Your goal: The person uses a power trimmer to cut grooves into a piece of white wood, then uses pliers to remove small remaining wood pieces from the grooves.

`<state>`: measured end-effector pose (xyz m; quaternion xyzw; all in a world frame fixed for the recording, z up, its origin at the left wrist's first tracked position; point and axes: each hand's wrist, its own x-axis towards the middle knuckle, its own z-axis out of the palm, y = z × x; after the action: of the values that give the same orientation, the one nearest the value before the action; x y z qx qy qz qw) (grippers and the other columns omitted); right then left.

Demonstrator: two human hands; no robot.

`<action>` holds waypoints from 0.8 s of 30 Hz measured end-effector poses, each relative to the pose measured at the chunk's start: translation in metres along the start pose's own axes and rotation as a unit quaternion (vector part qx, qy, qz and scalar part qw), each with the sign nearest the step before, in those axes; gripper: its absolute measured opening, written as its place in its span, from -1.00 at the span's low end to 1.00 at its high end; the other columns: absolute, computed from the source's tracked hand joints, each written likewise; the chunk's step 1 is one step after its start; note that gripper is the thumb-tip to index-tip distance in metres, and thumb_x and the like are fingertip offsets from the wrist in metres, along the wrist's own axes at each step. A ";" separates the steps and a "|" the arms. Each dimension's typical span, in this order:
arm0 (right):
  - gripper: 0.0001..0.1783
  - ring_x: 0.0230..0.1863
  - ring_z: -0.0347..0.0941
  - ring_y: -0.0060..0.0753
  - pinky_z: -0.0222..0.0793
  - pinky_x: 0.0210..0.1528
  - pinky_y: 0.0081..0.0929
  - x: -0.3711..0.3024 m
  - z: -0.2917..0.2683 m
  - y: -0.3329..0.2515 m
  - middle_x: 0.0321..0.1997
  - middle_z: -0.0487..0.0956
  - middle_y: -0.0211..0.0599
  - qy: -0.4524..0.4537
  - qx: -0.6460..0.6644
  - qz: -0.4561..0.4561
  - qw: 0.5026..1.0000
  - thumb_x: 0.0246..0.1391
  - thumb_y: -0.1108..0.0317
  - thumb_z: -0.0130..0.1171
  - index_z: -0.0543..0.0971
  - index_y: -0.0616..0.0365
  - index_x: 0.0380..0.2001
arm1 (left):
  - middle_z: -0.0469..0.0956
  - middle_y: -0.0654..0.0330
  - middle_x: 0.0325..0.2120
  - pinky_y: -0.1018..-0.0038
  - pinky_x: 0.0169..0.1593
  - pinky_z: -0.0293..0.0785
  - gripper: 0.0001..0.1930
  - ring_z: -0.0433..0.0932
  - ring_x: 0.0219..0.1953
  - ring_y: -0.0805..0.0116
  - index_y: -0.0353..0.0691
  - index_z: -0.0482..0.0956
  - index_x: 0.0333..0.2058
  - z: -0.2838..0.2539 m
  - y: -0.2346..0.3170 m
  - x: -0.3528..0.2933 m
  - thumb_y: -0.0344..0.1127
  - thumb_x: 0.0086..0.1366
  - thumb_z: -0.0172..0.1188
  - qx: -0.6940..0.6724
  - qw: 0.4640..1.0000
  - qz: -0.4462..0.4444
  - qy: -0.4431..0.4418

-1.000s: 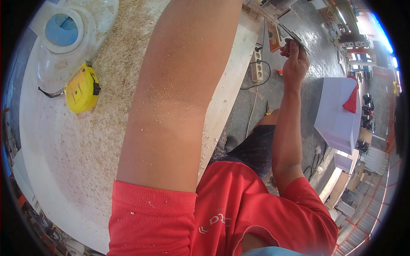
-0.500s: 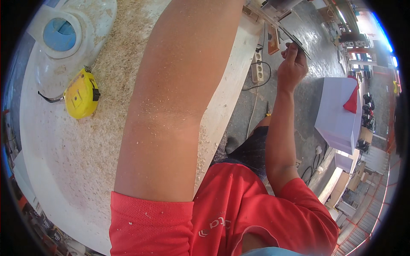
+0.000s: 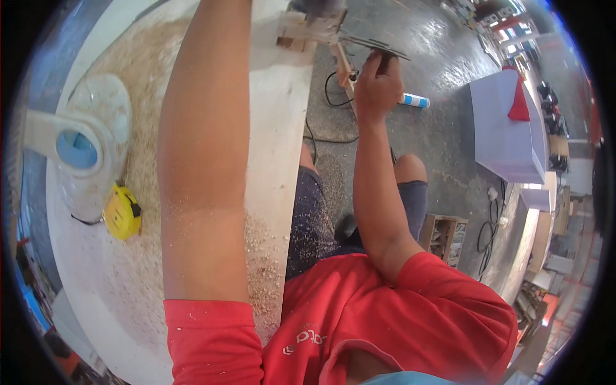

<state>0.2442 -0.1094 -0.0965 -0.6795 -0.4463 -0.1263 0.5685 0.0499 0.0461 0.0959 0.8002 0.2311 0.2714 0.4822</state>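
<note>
White workbench (image 3: pixel 276 147) w/ sawdust: yellow tape measure (image 3: pixel 122 212) just beside white fan (image 3: pixel 83 151), both on top.

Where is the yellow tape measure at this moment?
In the head view, the yellow tape measure lies on the sawdust-covered white table, to the left of the person's left forearm and just below the white fan with a blue centre.

Right hand (image 3: pixel 378 86) lower (view tilted too)

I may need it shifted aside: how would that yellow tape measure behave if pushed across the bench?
The yellow tape measure looks compact and blocky, so it would probably slide, not roll. The sawdust on the workbench may let it skid easily. Its dark strap could drag.
</note>
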 end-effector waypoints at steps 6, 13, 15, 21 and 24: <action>-0.56 -0.28 0.45 -0.26 0.38 -0.15 -0.31 0.032 -0.030 0.012 -0.31 0.52 -0.39 -0.273 0.585 0.282 0.710 0.37 0.07 -0.13 0.57 0.16 -0.05 | 0.48 0.38 -0.50 0.53 -0.53 0.16 -0.48 0.36 -0.55 0.53 -0.14 0.62 -0.18 0.000 -0.001 0.007 0.17 0.12 0.48 -0.019 0.999 -0.025 0.033; -0.73 -0.33 0.38 -0.46 0.31 -0.12 -0.36 0.027 -0.010 0.030 -0.43 0.44 -0.55 -0.319 0.789 0.319 0.418 0.30 0.07 0.13 0.59 0.01 -0.18 | 0.49 0.39 -0.44 0.52 -0.50 0.19 -0.43 0.37 -0.52 0.56 -0.09 0.59 -0.04 0.002 0.003 0.010 0.16 0.12 0.47 -0.016 0.998 -0.055 0.031; -0.77 -0.35 0.37 -0.51 0.31 -0.13 -0.36 0.026 -0.006 0.032 -0.45 0.42 -0.57 -0.315 0.805 0.310 0.395 0.27 0.08 0.20 0.58 -0.02 -0.22 | 0.49 0.40 -0.44 0.52 -0.50 0.19 -0.42 0.37 -0.52 0.56 -0.09 0.59 -0.02 0.001 0.004 0.007 0.16 0.12 0.47 -0.013 0.998 -0.052 0.039; -0.83 -0.40 0.29 -0.58 0.32 -0.20 -0.36 0.025 -0.009 0.024 -0.50 0.35 -0.62 -0.260 0.699 0.285 0.603 0.24 0.19 0.27 0.52 -0.04 -0.34 | 0.48 0.41 -0.43 0.53 -0.50 0.20 -0.36 0.36 -0.51 0.56 -0.06 0.57 0.02 0.001 0.010 0.003 0.19 0.08 0.49 0.012 0.997 -0.064 0.045; -0.84 -0.46 0.29 -0.59 0.31 -0.30 -0.43 0.030 -0.009 0.014 -0.52 0.38 -0.62 -0.241 0.711 0.302 0.588 0.18 0.28 0.34 0.53 -0.02 -0.31 | 0.47 0.40 -0.42 0.52 -0.49 0.20 -0.35 0.36 -0.51 0.57 -0.06 0.57 0.03 0.006 0.011 -0.001 0.18 0.06 0.50 0.004 0.997 -0.039 0.066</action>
<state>0.2753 -0.1024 -0.0825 -0.1607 -0.2844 0.5781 0.7477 0.0543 0.0366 0.1034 0.7731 0.2942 0.3036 0.4729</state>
